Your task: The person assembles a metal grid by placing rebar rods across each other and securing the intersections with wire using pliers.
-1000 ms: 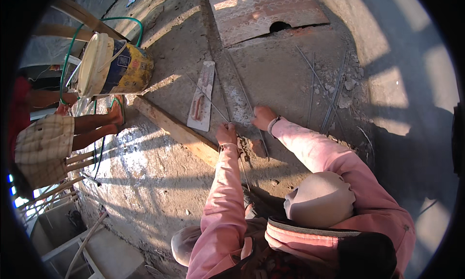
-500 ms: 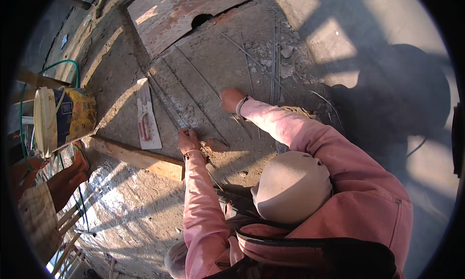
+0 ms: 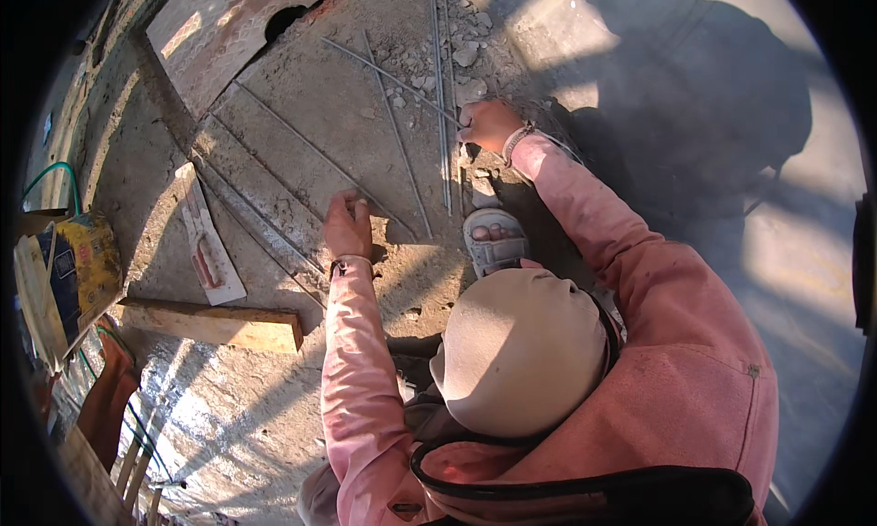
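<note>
My right hand (image 3: 491,126) is closed on the near end of a thin steel rod (image 3: 393,78) that slants across the ground. Beside that hand lie several upright-running rods (image 3: 441,96). My left hand (image 3: 349,226) is low over the ground with its thumb apart and fingers loosely bent. Under or beside its fingers a second rod (image 3: 267,168) disappears, and contact is unclear. Between the hands another rod (image 3: 320,154) lies slanted, and a further one (image 3: 396,133) lies nearer my right hand. More rods (image 3: 251,206) rest left of my left hand.
A flat trowel (image 3: 208,243) with a red handle lies at left, above a wooden beam (image 3: 210,323). A yellow and blue bucket (image 3: 87,261) is farther left. My sandalled foot (image 3: 493,238) stands below my right hand. Rubble (image 3: 468,55) and a patterned slab (image 3: 215,32) lie beyond.
My right hand has moved right, from one rod to the end of another. My left hand has left the paired rods and moved right along the ground. The view has shifted right.
</note>
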### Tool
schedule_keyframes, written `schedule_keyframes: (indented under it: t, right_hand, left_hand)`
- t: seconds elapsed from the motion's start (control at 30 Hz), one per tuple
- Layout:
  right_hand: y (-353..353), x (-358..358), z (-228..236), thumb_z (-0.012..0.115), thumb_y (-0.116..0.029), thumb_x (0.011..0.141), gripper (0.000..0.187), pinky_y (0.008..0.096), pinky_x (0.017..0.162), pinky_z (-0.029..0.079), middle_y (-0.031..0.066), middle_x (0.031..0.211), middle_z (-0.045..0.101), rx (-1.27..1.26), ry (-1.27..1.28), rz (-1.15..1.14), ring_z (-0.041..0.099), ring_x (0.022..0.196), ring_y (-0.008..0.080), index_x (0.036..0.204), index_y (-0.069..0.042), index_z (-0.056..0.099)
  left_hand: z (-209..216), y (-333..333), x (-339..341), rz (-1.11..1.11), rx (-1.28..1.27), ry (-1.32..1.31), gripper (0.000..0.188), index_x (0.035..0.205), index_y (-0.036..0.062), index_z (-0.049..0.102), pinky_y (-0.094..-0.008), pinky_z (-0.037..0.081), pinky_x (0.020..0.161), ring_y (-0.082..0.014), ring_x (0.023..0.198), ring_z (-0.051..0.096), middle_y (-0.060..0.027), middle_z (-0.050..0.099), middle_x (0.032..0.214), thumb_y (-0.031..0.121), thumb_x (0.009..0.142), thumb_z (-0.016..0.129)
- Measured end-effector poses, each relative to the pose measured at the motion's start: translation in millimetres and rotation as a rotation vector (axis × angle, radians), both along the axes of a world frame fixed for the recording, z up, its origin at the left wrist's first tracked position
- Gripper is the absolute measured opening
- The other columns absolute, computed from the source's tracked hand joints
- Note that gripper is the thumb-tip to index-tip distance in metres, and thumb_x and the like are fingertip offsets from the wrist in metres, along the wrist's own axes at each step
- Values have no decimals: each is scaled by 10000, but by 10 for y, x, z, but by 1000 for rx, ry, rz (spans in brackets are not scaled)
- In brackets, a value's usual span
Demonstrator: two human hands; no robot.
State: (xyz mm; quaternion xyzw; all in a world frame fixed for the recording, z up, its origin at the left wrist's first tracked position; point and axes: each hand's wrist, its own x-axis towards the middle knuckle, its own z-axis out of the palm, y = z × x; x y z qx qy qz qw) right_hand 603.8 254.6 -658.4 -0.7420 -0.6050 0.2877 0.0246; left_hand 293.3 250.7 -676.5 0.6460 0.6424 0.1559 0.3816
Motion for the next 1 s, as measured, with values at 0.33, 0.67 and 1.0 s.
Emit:
schedule_keyframes:
  t: [0.33, 0.67, 1.0]
  right_hand:
    - [263, -179, 280, 690, -201, 798, 198, 262, 537, 500, 50, 671, 624, -351, 756, -124, 613, 556, 128, 843, -13, 647]
    - [430, -1735, -130, 651, -167, 800, 156, 312, 556, 501, 95, 652, 647, -211, 668, 79, 631, 532, 171, 813, -12, 645]
    - [199, -816, 45, 616, -157, 812, 129, 289, 532, 477, 48, 635, 614, -121, 588, -150, 595, 544, 139, 819, -34, 650]
  left_hand:
    - [-134, -263, 207, 8, -48, -52, 251, 1032, 35, 584, -355, 491, 708, -248, 770, 626, -124, 641, 826, 143, 812, 639]
    - [-169, -49, -4, 574, -348, -663, 182, 967, 4, 590, -255, 488, 589, -122, 662, 585, -60, 635, 824, 171, 926, 532]
    - [-282, 131, -253, 315, -220, -187, 373, 1008, 14, 624, -344, 517, 687, -251, 757, 662, -132, 680, 824, 263, 747, 718]
